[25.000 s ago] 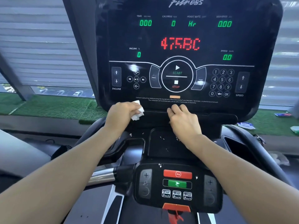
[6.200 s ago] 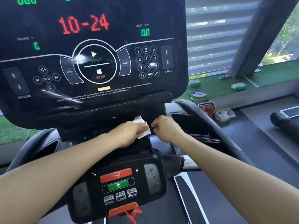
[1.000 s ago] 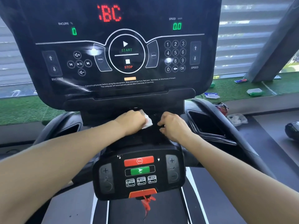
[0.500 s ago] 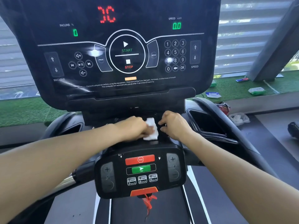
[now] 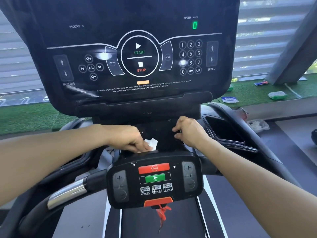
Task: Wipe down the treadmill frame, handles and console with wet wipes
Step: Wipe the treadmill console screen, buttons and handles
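**Wet wipe down at the near edge of the tray**

Wet wipe (image 5: 151, 143) pinched in the left hand (image 5: 127, 140), fingers curled round it, pressed onto the black tray (image 5: 161, 134) just behind the lower control panel (image 5: 154, 179). Half a second ago sat higher, mid-tray; now dragged toward the panel's top edge. Right hand (image 5: 188, 131) braced on the tray's right rim beyond the panel, fingers curled over the edge, holding no wipe. Upper console (image 5: 140, 57) above and behind the panel, glossy, streaked lower left. Likely meaning: tray stroke nearly spent, with panel face and chrome handle (image 5: 68, 191) left of the panel seemingly next. Risk judged: pressing Go or Stop while wiping.
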A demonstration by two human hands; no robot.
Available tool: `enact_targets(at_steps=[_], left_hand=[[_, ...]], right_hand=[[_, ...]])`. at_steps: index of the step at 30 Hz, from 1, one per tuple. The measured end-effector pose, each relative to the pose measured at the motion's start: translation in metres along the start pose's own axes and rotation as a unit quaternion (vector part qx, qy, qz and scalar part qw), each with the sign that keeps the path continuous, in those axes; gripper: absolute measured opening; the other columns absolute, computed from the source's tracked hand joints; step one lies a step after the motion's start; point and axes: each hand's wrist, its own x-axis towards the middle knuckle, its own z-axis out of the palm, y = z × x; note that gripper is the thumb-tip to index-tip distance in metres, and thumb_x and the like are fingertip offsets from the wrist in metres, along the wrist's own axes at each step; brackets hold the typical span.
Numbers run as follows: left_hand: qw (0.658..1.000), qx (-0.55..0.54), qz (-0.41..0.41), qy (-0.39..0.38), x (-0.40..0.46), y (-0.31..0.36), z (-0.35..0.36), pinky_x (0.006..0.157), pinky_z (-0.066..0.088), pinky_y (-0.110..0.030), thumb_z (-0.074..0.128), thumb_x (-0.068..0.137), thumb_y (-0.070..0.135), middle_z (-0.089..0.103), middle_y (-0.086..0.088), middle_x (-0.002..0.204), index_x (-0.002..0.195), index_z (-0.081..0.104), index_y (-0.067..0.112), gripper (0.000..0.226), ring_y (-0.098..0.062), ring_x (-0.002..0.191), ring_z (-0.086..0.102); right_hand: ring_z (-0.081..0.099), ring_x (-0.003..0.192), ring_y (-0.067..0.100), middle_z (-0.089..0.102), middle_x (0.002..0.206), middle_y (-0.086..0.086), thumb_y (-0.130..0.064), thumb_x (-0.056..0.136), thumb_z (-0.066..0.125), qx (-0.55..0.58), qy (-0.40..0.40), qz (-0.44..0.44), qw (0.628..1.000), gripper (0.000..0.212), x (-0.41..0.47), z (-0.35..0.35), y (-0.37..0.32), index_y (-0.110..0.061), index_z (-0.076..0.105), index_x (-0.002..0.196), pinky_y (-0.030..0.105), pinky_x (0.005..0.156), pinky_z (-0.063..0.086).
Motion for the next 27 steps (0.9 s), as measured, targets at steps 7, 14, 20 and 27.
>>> enact_targets(at_steps=[7, 14, 20, 27], left_hand=[[0.998, 0.035, 0.028, 0.050, 0.030, 0.022, -0.001, 0.092, 0.050, -0.040, 0.022, 0.081, 0.045, 0.061, 0.012, 0.126, 0.123, 0.044, 0.047, 0.047, -0.024, 0.108, 0.061], [0.997, -0.006, -0.005, 0.072, 0.002, 0.000, 0.013, 0.102, 0.043, -0.027, 0.053, 0.096, 0.029, 0.050, 0.021, 0.136, 0.120, 0.065, 0.032, 0.027, -0.006, 0.125, 0.051], [0.968, 0.060, -0.152, 0.190, 0.051, -0.002, -0.003, 0.091, 0.046, -0.033, 0.041, 0.099, 0.041, 0.067, 0.005, 0.115, 0.112, 0.067, 0.027, 0.032, -0.019, 0.109, 0.061], [0.975, 0.092, -0.090, 0.182, 0.033, 0.006, 0.013, 0.081, 0.051, -0.035, 0.048, 0.097, 0.035, 0.070, 0.002, 0.108, 0.111, 0.066, 0.025, 0.025, -0.023, 0.099, 0.065]], right_hand=[[0.057, 0.086, 0.014, 0.051, 0.093, -0.012, -0.015, 0.081, 0.071, -0.013, 0.004, 0.005, 1.000, 0.024, -0.001, -0.001, -0.001, -0.014, 0.067, 0.105, 0.024, 0.078, 0.044], [0.059, 0.086, 0.016, 0.054, 0.091, -0.009, -0.011, 0.080, 0.071, 0.005, 0.001, 0.016, 1.000, 0.023, -0.001, 0.000, -0.002, -0.012, 0.067, 0.103, 0.026, 0.077, 0.047], [0.050, 0.076, 0.008, 0.045, 0.075, -0.018, -0.010, 0.081, 0.069, -0.005, 0.011, 0.014, 1.000, 0.023, -0.001, 0.001, -0.003, -0.013, 0.067, 0.104, 0.022, 0.074, 0.041], [0.060, 0.098, 0.019, 0.062, 0.103, -0.005, -0.010, 0.083, 0.067, -0.010, 0.008, 0.010, 1.000, 0.022, -0.005, 0.000, -0.004, -0.011, 0.066, 0.105, 0.027, 0.078, 0.045]])
